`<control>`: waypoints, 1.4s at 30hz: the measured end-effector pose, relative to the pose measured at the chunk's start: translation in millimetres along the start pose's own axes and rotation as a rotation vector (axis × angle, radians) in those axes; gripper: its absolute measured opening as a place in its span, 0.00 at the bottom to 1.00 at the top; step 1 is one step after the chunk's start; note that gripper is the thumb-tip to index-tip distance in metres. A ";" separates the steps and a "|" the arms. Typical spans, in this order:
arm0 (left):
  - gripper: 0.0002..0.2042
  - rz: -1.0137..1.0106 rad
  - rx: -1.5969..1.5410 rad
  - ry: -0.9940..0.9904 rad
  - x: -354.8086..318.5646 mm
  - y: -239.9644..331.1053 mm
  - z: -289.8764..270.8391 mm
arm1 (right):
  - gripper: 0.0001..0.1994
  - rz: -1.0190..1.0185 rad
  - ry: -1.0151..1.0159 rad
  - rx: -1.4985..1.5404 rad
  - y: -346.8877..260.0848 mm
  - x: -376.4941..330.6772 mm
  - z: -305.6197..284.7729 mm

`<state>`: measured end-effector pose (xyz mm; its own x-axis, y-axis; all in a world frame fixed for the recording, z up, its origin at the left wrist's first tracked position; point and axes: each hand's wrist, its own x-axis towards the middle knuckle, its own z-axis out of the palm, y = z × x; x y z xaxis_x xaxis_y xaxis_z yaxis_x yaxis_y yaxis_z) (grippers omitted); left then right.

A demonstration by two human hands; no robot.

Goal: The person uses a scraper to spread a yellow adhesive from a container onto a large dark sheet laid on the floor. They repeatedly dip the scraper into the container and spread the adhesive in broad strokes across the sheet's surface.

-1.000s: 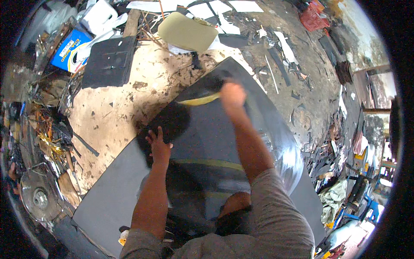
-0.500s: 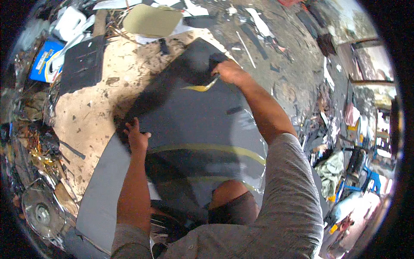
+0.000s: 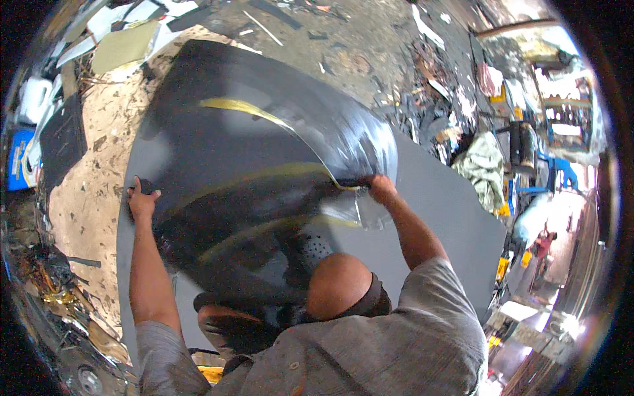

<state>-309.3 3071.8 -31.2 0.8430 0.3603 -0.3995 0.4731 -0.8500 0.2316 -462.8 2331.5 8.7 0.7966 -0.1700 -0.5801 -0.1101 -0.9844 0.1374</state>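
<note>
A large dark grey sheet with curved yellow-green bands lies in front of me. Its right part is folded over or lifted as a glossy flap that catches the light. My right hand is closed around the flap's near edge, where a pale strip runs along the border. At the sheet's left edge, my left hand rests with thumb and finger apart; a small dark patch shows between them. Under the flap, a plain grey sheet extends to the right. My bare knee is at the near side.
Brown, stained board lies on the left beside a black square piece and a blue box. Scraps litter the floor beyond. Green cloth and other clutter stand at the right. Another person is farther off.
My right hand has drawn the gripped edge toward me, and the glossy flap is now spread out. The view has turned rightward. My left hand stays at the sheet's left side.
</note>
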 end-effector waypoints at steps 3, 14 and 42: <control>0.46 0.005 -0.250 -0.040 -4.4 -7.2 -12.1 | 0.20 0.075 -0.054 0.111 -3.6 -95.8 62.5; 0.35 -0.253 -0.369 0.035 -161.9 -282.4 -14.9 | 0.22 0.808 0.284 0.725 -104.3 -136.0 47.4; 0.50 -0.563 -0.341 0.059 -223.8 -265.7 2.0 | 0.10 -0.926 0.746 -0.017 -694.5 22.4 -177.8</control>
<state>-624.1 3216.2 -5.1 0.4515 0.7427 -0.4945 0.8919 -0.3602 0.2734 -262.8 3019.4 43.0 0.7185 0.6801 0.1455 0.6934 -0.7168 -0.0738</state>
